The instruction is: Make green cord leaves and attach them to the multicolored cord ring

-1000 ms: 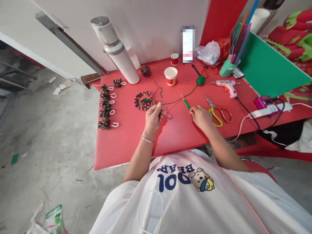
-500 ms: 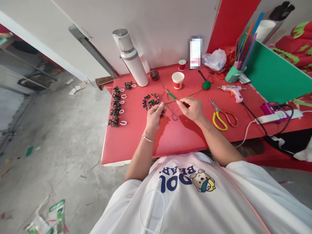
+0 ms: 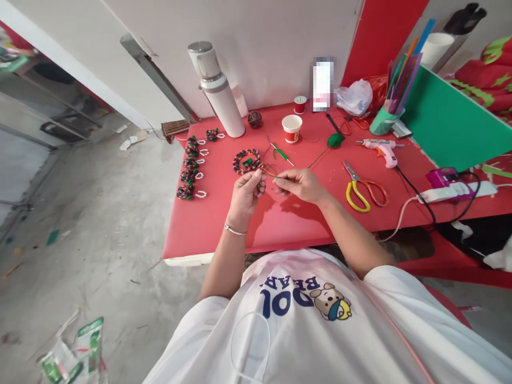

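Left fingers and right fingers pinched thin strands near braided coil; light, even tension suited work, slack best kept off green-handled hook.

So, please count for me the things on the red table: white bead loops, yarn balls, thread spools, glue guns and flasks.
White bead loops: 6
Yarn balls: 2
Thread spool: 1
Glue gun: 1
Flask: 1
Total: 11
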A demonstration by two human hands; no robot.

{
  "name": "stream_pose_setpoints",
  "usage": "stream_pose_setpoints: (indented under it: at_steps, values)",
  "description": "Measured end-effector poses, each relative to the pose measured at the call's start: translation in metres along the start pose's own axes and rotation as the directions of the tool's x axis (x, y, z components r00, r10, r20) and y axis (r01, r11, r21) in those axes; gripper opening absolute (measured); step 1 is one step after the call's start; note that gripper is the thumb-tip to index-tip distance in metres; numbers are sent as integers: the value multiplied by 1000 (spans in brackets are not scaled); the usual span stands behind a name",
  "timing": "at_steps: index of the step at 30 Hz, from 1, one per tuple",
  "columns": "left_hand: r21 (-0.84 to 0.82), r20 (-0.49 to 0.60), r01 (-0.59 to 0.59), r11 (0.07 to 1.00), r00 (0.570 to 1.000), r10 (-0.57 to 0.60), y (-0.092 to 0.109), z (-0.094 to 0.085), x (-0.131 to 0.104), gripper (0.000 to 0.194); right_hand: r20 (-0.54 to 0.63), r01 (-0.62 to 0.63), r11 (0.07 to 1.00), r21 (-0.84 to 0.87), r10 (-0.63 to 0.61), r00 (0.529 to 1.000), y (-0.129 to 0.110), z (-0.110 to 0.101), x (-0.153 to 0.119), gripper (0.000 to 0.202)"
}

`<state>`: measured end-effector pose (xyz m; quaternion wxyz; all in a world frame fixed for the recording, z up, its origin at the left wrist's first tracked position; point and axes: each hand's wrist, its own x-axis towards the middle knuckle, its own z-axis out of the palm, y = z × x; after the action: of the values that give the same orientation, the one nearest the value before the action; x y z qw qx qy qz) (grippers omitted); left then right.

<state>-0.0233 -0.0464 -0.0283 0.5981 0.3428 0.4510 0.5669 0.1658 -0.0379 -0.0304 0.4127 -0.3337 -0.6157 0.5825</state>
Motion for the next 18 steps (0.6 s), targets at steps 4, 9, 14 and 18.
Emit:
stream_pose_setpoints:
  at_steps: [4, 9, 14, 18]
  values:
    - [42, 30, -50, 998, 998, 48, -6, 0, -10, 46, 71, -94, 946, 311, 76, 995, -5, 14, -2, 51]
    - [251, 74, -227, 941, 974, 215, -13, 4, -15, 44, 68, -100, 981, 167, 90, 994, 6, 17, -6, 64]
    - [553, 250, -420, 720, 907, 338, -15, 5, -13, 30, -22, 5, 851, -526, -19, 1000, 13, 13, -14, 59]
    - [652, 252, -450, 610, 888, 385, -23, 5, -12, 30, -7, -3, 562, -827, -6, 1000, 12, 10, -17, 56]
